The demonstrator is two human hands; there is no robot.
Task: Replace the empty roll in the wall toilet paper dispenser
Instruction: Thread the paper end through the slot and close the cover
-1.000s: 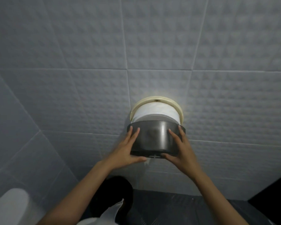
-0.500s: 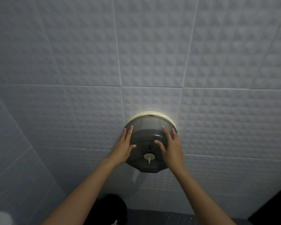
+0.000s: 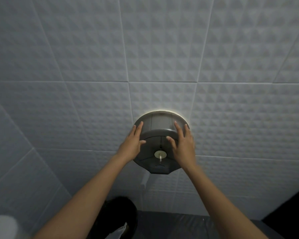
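Observation:
The round grey wall dispenser (image 3: 160, 125) hangs on the tiled wall with its cover shut against the cream back rim. A cream lock knob (image 3: 160, 154) sits at the cover's centre. My left hand (image 3: 133, 144) lies flat on the cover's left side, fingers spread. My right hand (image 3: 183, 144) presses on its right side, fingers spread. The roll inside is hidden by the cover. A strip of paper (image 3: 144, 181) hangs below the dispenser.
Textured pale tiles (image 3: 93, 66) cover the wall. A dark bin with a plastic liner (image 3: 121, 219) stands on the floor below. A white toilet edge (image 3: 2, 226) shows at the lower left. A dark panel (image 3: 290, 207) is at the lower right.
One second ago the cover hung open with the white roll showing. Both hands swung it up and shut; now they rest flat on the closed cover.

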